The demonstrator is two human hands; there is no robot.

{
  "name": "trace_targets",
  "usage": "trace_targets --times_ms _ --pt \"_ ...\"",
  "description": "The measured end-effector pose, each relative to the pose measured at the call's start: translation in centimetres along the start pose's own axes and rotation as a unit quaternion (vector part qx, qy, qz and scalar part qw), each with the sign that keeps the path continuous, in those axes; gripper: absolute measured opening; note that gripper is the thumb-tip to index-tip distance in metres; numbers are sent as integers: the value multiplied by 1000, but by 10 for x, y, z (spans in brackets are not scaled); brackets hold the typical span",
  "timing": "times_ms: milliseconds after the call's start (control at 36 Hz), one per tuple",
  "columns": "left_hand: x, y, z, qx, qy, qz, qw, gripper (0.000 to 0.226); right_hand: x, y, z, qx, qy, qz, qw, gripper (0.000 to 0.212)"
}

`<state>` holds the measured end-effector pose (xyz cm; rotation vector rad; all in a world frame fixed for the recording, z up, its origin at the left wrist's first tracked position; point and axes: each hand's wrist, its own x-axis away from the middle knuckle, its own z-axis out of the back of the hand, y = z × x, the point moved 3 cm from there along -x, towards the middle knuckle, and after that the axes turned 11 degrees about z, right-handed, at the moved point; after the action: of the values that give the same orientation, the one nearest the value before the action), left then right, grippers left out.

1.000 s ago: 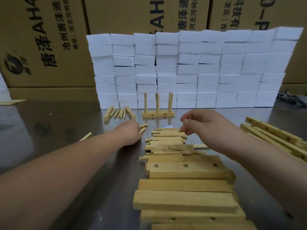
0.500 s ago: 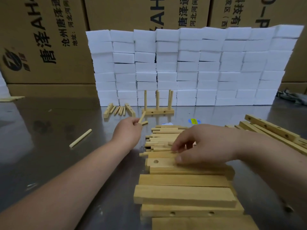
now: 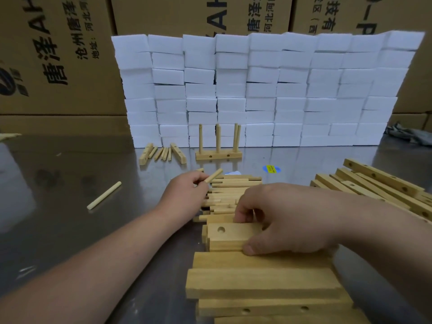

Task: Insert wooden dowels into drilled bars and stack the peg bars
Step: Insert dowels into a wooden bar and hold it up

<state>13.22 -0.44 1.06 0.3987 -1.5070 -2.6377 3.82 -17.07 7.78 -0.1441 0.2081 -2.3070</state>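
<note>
My left hand (image 3: 184, 192) pinches a short wooden dowel (image 3: 214, 175) by its near end, lifted just above a heap of loose dowels (image 3: 230, 195). Closer to me, my right hand (image 3: 280, 218) grips a drilled bar (image 3: 230, 232) on top of a pile of bars (image 3: 261, 281), thumb on its near edge and fingers over its far edge; one hole shows at the bar's left end. Further back, a finished peg bar (image 3: 218, 155) stands upright with several dowels in it.
A wall of white foam blocks (image 3: 261, 90) stands behind, with cardboard boxes (image 3: 56, 54) beyond it. More drilled bars (image 3: 378, 185) lie at the right. A single dowel (image 3: 104, 195) lies at the left, and short pieces (image 3: 162, 153) sit near the foam.
My left hand picked a dowel off the table and lifted it. My right hand came down from mid-air onto the drilled bar and closed around it.
</note>
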Motion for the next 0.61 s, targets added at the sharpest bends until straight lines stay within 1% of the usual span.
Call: trace_targets --times_ms 139,222,278,306,472,528,611 --pt "1 1 0 11 2 -6 1000 31 -1 -4 0 -20 18 -1 1000 24" --pt "2 2 1 10 4 -11 1000 31 -1 -5 -1 -50 17 1 999 33" --pt "2 2 2 -1 7 -10 1000 31 -1 -4 -1 -43 10 3 999 43" --pt "2 2 2 -5 6 -10 1000 30 -1 -4 -1 -32 9 6 999 43" --pt "3 2 1 -8 6 -9 1000 25 1 -8 0 -20 13 13 1000 25" --pt "3 3 1 -6 8 -6 1000 21 1 -9 -1 -28 16 7 999 22" --pt "4 2 1 3 13 -3 1000 21 0 -8 1 -16 43 3 999 19"
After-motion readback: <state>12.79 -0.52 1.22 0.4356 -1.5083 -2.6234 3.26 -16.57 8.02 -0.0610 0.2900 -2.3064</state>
